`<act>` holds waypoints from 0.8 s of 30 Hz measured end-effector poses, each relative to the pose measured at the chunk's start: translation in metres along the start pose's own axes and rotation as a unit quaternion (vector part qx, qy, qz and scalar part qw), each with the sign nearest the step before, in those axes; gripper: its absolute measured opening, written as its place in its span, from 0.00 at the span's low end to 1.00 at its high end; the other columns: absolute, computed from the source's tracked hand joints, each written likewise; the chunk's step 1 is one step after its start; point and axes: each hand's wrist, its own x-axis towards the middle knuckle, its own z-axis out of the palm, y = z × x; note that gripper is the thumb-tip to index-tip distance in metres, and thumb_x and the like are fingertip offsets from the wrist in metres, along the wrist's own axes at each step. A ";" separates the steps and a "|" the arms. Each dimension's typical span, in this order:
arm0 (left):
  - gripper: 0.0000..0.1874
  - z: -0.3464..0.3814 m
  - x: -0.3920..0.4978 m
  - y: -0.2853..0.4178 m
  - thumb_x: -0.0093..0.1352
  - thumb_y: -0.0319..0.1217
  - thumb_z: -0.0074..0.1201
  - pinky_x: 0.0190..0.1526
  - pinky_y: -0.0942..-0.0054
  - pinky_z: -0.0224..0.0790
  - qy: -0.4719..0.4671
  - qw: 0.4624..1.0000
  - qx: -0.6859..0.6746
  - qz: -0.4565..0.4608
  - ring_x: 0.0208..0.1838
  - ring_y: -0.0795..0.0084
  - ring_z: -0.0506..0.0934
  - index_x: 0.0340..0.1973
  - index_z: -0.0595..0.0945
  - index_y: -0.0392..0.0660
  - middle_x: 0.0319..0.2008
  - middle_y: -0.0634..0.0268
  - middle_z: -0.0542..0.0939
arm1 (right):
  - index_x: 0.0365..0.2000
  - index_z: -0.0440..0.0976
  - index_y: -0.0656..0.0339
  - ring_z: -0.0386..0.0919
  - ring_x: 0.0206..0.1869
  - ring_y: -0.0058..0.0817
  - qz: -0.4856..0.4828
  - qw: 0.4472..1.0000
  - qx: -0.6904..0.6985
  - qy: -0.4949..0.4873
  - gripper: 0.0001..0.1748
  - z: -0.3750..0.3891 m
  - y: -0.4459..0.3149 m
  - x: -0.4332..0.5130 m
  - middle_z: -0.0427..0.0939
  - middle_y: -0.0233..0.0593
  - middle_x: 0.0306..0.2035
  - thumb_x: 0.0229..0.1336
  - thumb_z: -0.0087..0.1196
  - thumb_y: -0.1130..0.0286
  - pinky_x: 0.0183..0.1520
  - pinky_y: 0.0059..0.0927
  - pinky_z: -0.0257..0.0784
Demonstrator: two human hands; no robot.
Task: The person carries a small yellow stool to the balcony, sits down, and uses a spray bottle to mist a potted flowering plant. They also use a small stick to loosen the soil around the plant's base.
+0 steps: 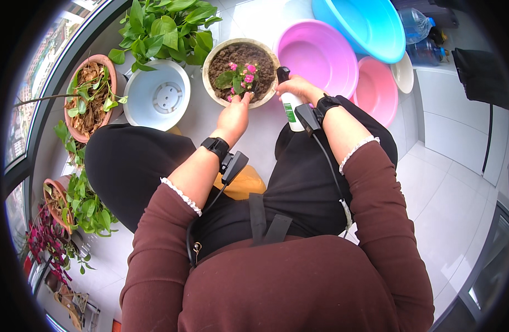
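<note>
A round pale flowerpot (209, 89) full of brown soil (237, 56) stands on the floor before me. In it grows a small plant (237, 81) with pink blossoms and green leaves. My left hand (232, 118) reaches over the pot's near rim, its fingertips at the lowest blossoms; whether they pinch anything is hidden. My right hand (298, 89) grips a white spray bottle (291, 110) with a black trigger head and a green label. The bottle is upright or slightly tilted, just right of the pot, its head close to the rim.
Left of the pot stands an empty white planter (134, 97), with a leafy green plant (167, 33) behind it. Terracotta pots (78, 128) line the window side. To the right are a pink-purple basin (316, 54), a blue basin (362, 25) and a coral basin (379, 91).
</note>
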 end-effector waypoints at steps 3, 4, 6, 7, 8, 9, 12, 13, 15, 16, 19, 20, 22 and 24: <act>0.24 0.000 -0.001 -0.001 0.63 0.20 0.39 0.40 0.58 0.71 0.003 1.000 -0.009 -0.002 0.40 0.51 0.77 0.56 0.67 0.44 0.41 0.48 0.73 | 0.30 0.72 0.68 0.77 0.26 0.28 0.029 0.999 -0.041 -0.014 0.12 0.000 -0.004 0.004 0.77 0.42 0.24 0.41 0.55 0.75 0.27 0.29 0.72; 0.24 0.000 -0.001 -0.002 0.63 0.20 0.39 0.41 0.58 0.71 0.005 1.000 -0.013 -0.001 0.40 0.51 0.77 0.56 0.67 0.44 0.41 0.48 0.73 | 0.32 0.70 0.70 0.78 0.27 0.29 0.051 0.996 -0.070 -0.010 0.13 0.001 -0.005 0.005 0.77 0.43 0.25 0.42 0.54 0.76 0.27 0.29 0.73; 0.24 0.001 -0.001 -0.003 0.63 0.20 0.39 0.41 0.58 0.71 0.007 1.000 -0.025 0.005 0.41 0.50 0.77 0.55 0.67 0.44 0.41 0.47 0.73 | 0.30 0.71 0.71 0.78 0.26 0.29 0.051 0.995 -0.083 -0.011 0.11 0.004 -0.004 0.007 0.77 0.43 0.24 0.41 0.54 0.76 0.26 0.29 0.73; 0.23 0.001 -0.001 -0.004 0.63 0.20 0.39 0.41 0.58 0.71 0.009 0.999 -0.030 0.008 0.41 0.50 0.77 0.55 0.68 0.44 0.41 0.47 0.73 | 0.29 0.71 0.71 0.78 0.26 0.28 0.052 0.994 -0.093 -0.008 0.11 0.005 -0.004 0.009 0.77 0.43 0.23 0.41 0.54 0.76 0.26 0.29 0.73; 0.23 0.001 0.000 -0.004 0.63 0.20 0.39 0.41 0.58 0.71 0.012 0.999 -0.032 0.007 0.41 0.50 0.77 0.55 0.68 0.44 0.41 0.47 0.73 | 0.28 0.72 0.71 0.78 0.26 0.28 0.051 0.995 -0.089 -0.011 0.10 0.006 -0.004 0.012 0.77 0.43 0.23 0.41 0.55 0.76 0.26 0.29 0.73; 0.23 0.001 0.000 -0.004 0.63 0.20 0.39 0.41 0.57 0.71 0.014 0.999 -0.035 0.005 0.41 0.50 0.77 0.54 0.68 0.44 0.41 0.47 0.73 | 0.27 0.72 0.70 0.78 0.26 0.28 0.051 0.995 -0.085 -0.014 0.10 0.008 -0.002 0.014 0.77 0.43 0.22 0.41 0.55 0.75 0.26 0.29 0.73; 0.21 0.002 0.000 -0.003 0.63 0.21 0.39 0.40 0.57 0.71 0.016 0.999 -0.041 -0.001 0.41 0.49 0.77 0.53 0.69 0.44 0.40 0.47 0.73 | 0.27 0.75 0.68 0.77 0.25 0.29 0.035 0.998 -0.042 -0.007 0.12 0.007 0.004 0.021 0.78 0.41 0.23 0.39 0.57 0.71 0.26 0.29 0.70; 0.21 0.002 0.001 -0.002 0.63 0.21 0.39 0.40 0.57 0.71 0.019 0.999 -0.043 -0.002 0.40 0.49 0.77 0.52 0.69 0.44 0.40 0.47 0.73 | 0.27 0.77 0.67 0.76 0.24 0.30 0.041 0.999 -0.027 0.013 0.13 0.006 0.006 0.023 0.78 0.40 0.23 0.38 0.57 0.69 0.26 0.29 0.69; 0.20 0.002 0.001 -0.001 0.63 0.22 0.39 0.40 0.57 0.72 0.018 0.999 -0.045 -0.008 0.40 0.49 0.77 0.52 0.69 0.44 0.40 0.47 0.73 | 0.27 0.76 0.68 0.75 0.24 0.30 0.021 1.000 0.000 0.017 0.13 0.002 0.006 0.028 0.77 0.40 0.23 0.39 0.57 0.68 0.27 0.29 0.69; 0.20 0.002 0.001 0.000 0.64 0.22 0.39 0.40 0.57 0.72 0.019 0.999 -0.045 -0.010 0.40 0.49 0.77 0.52 0.69 0.44 0.40 0.47 0.73 | 0.27 0.76 0.69 0.75 0.24 0.30 0.018 0.999 0.012 0.026 0.14 0.000 0.005 0.029 0.77 0.41 0.23 0.40 0.58 0.68 0.27 0.30 0.68; 0.20 0.002 0.000 0.001 0.64 0.22 0.39 0.39 0.55 0.69 0.033 0.997 -0.072 -0.020 0.37 0.47 0.76 0.52 0.72 0.43 0.38 0.46 0.74 | 0.27 0.73 0.67 0.76 0.24 0.29 0.029 0.998 0.044 0.024 0.10 -0.007 -0.002 0.033 0.76 0.40 0.23 0.43 0.57 0.72 0.27 0.29 0.71; 0.20 0.002 0.000 0.001 0.64 0.22 0.39 0.39 0.55 0.69 0.038 0.996 -0.075 -0.016 0.37 0.47 0.76 0.52 0.72 0.43 0.38 0.46 0.74 | 0.26 0.73 0.66 0.76 0.24 0.29 0.027 0.998 0.048 0.030 0.09 -0.008 -0.004 0.033 0.76 0.40 0.22 0.43 0.57 0.71 0.27 0.30 0.71; 0.20 0.002 0.000 0.002 0.64 0.22 0.39 0.39 0.55 0.69 0.044 0.996 -0.079 -0.011 0.37 0.47 0.76 0.52 0.71 0.43 0.38 0.46 0.74 | 0.26 0.74 0.68 0.75 0.24 0.31 0.023 0.997 0.068 0.025 0.12 -0.008 -0.008 0.033 0.76 0.41 0.23 0.41 0.57 0.70 0.27 0.31 0.69; 0.20 0.001 0.000 0.002 0.64 0.22 0.39 0.39 0.55 0.69 0.042 0.995 -0.084 -0.015 0.37 0.47 0.76 0.52 0.71 0.43 0.38 0.46 0.74 | 0.26 0.75 0.69 0.75 0.25 0.32 0.028 0.997 0.062 0.038 0.12 -0.008 -0.013 0.035 0.76 0.42 0.23 0.40 0.57 0.70 0.28 0.32 0.69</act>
